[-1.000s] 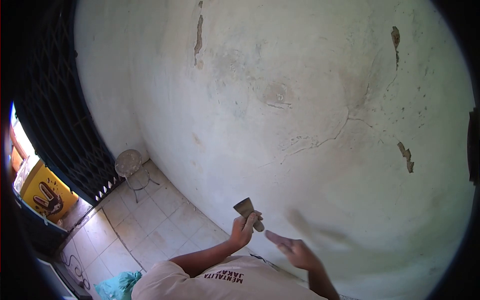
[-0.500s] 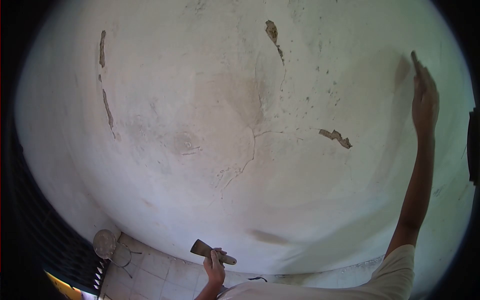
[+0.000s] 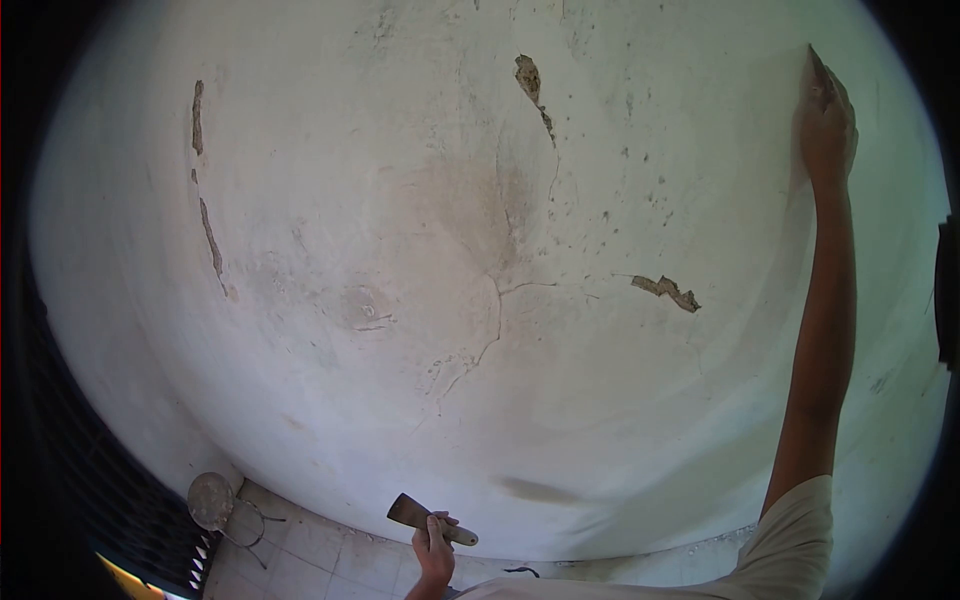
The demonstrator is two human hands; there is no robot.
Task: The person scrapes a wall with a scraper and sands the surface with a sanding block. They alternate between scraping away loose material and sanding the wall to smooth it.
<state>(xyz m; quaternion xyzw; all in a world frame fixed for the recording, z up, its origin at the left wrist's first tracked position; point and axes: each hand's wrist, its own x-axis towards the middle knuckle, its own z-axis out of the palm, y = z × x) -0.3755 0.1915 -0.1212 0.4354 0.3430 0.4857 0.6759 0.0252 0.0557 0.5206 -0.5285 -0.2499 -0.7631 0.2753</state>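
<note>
My left hand (image 3: 434, 550) is low in the view, its fingers wrapped around the handle of a putty knife (image 3: 408, 511) with a broad dark blade. The blade points up and left, in front of the wall's foot. At the upper right my right hand (image 3: 828, 130) is closed on a thin, dark, flat tool (image 3: 818, 68), seen nearly edge-on; its exact kind cannot be made out. That tool's tip is at or very near the white wall (image 3: 600, 400). The wall has cracks and chipped patches, among them a patch (image 3: 667, 292) left of my right forearm.
More broken plaster shows as a patch (image 3: 528, 80) at the top and a long gouge (image 3: 209, 235) at the left. A stool (image 3: 211, 501) stands on the tiled floor (image 3: 300, 545), near a dark metal grille (image 3: 100, 480). A dark object (image 3: 946, 295) juts in at the right edge.
My right hand has risen and come slightly left, bringing the thin tool up along the wall. My left hand with the putty knife has shifted slightly down and right. The view has tilted a little.
</note>
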